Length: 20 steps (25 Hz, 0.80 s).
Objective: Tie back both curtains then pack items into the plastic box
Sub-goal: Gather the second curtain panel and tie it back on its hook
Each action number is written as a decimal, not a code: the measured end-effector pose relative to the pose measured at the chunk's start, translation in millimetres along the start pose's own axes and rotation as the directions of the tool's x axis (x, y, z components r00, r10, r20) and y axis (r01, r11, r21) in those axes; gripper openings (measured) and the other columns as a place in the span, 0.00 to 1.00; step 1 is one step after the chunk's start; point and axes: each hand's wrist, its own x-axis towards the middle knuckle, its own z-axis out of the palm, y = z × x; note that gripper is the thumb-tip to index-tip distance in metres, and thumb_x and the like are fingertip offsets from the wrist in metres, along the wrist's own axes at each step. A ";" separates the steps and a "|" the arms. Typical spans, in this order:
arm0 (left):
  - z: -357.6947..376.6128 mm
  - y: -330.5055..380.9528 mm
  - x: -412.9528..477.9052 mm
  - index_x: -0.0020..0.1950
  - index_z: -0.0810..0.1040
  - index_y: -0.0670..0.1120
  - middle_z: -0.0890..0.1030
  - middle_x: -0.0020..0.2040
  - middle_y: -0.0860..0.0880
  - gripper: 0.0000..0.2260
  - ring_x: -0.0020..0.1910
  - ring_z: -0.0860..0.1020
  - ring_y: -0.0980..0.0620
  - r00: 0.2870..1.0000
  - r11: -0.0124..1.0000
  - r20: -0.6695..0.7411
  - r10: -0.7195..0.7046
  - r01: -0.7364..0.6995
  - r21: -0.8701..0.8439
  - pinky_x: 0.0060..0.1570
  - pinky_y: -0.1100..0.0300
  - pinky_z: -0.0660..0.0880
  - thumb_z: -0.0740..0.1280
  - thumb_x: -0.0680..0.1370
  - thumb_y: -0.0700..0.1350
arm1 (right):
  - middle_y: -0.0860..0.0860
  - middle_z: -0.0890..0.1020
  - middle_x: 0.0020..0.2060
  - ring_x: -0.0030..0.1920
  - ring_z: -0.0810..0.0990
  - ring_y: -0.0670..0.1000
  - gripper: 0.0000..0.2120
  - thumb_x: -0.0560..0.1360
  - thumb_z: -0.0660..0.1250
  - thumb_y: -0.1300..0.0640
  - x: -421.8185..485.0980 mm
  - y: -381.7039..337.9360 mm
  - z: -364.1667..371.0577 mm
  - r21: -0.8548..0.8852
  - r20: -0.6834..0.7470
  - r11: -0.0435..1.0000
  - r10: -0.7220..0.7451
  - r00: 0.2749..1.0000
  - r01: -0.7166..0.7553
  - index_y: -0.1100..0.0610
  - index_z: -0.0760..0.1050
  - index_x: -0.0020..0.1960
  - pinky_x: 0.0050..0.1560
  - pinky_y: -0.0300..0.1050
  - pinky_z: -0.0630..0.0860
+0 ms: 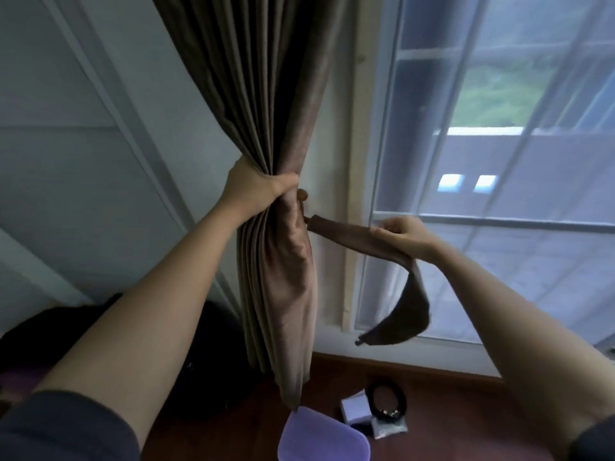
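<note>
Curtain (266, 128) brown, pleated, hangs vertical, bunched in left hand (256, 186); right hand (404, 232) pinches matching tieback (352, 236), roughly horizontal, free end drooping.

Dark wooden floor (449, 410) carries a purple lid (321, 437), a small white box (354, 409) and a black ring (387, 400) (beside the box).
</note>
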 end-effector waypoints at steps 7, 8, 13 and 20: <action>72.5 38.4 -10.9 0.61 0.77 0.44 0.80 0.59 0.45 0.24 0.59 0.78 0.46 0.998 1.000 0.050 -0.025 0.025 -0.003 0.51 0.64 0.71 0.73 0.67 0.49 | 0.51 0.81 0.32 0.35 0.78 0.49 0.13 0.75 0.65 0.49 -35.7 -21.6 -78.9 -0.166 -0.083 0.986 -0.036 0.996 0.022 0.54 0.79 0.36 0.38 0.46 0.73; 80.7 43.2 -11.9 0.60 0.77 0.44 0.81 0.58 0.45 0.24 0.58 0.78 0.45 0.997 0.999 0.063 -0.035 0.035 0.001 0.52 0.63 0.73 0.73 0.67 0.51 | 0.53 0.82 0.35 0.38 0.79 0.52 0.12 0.74 0.66 0.49 -40.0 -27.3 -81.1 -0.194 -0.099 0.980 -0.052 0.994 0.032 0.56 0.81 0.40 0.40 0.48 0.75; 107.2 72.0 -18.4 0.59 0.77 0.45 0.80 0.57 0.45 0.21 0.57 0.78 0.43 0.994 0.996 0.088 -0.058 0.053 0.065 0.47 0.61 0.68 0.70 0.69 0.52 | 0.55 0.83 0.39 0.42 0.79 0.57 0.10 0.72 0.66 0.50 -63.8 -51.8 -49.2 -0.307 -0.276 0.952 -0.090 0.957 0.001 0.57 0.77 0.41 0.42 0.51 0.76; 106.5 81.5 -10.8 0.53 0.78 0.52 0.82 0.50 0.52 0.19 0.50 0.80 0.50 0.962 0.993 0.247 -0.113 0.103 0.050 0.53 0.57 0.77 0.73 0.64 0.53 | 0.55 0.74 0.59 0.56 0.76 0.56 0.11 0.75 0.62 0.59 -65.2 -86.9 43.1 0.210 -0.481 0.976 0.147 0.864 -0.049 0.58 0.77 0.56 0.56 0.43 0.69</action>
